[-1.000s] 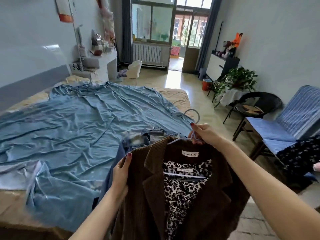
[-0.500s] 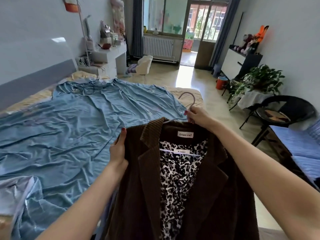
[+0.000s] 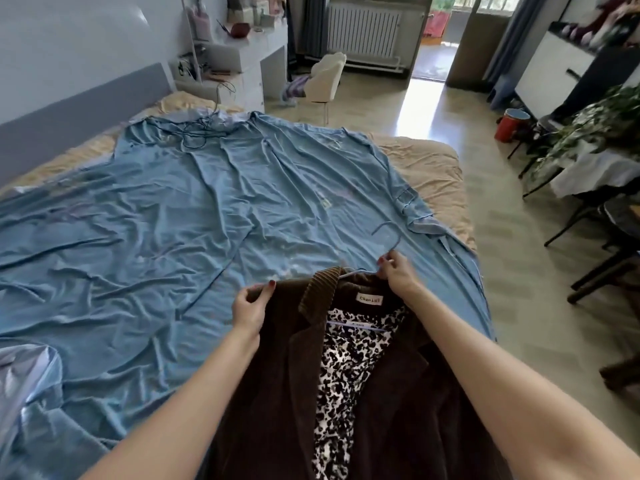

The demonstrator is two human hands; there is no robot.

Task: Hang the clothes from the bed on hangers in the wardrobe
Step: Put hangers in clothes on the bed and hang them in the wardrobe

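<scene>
Jacket [image 3: 284,393], brown with a spotted lining, hangs on a light blue hanger [image 3: 386,237] held up over the near edge of the bed [image 3: 429,168]. Left hand [image 3: 251,308] grips the jacket's left shoulder, fingers curled over the cloth. Right hand [image 3: 398,275] pinches the hanger just below its hook, beside the jacket's collar.
</scene>
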